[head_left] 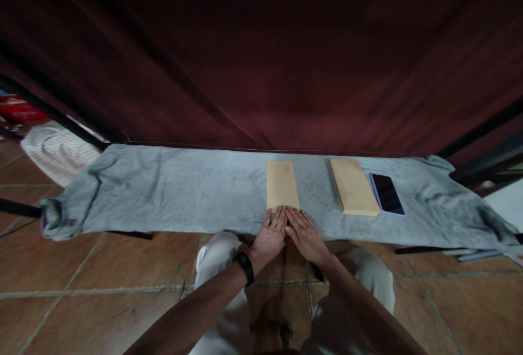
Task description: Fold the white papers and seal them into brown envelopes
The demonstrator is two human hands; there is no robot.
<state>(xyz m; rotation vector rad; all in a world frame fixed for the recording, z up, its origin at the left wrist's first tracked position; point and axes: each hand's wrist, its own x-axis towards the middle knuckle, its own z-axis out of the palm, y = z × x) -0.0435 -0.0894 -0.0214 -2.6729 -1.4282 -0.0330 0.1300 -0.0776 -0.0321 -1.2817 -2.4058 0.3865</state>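
Note:
A tan envelope (281,183) lies flat on a grey cloth (183,191) that covers a low bench. My left hand (269,237) and my right hand (304,233) rest side by side, palms down, with fingertips on the near end of the envelope. Both hands lie flat with fingers extended. A black band sits on my left wrist. A stack of tan envelopes (352,193) lies to the right, apart from my hands.
A black phone (387,194) lies beside the stack on its right. A dark red curtain (261,55) hangs behind the bench. Brown floor tiles (81,284) spread below, and my knees in light trousers (220,257) show near the bench edge. Striped fabric (57,151) lies far left.

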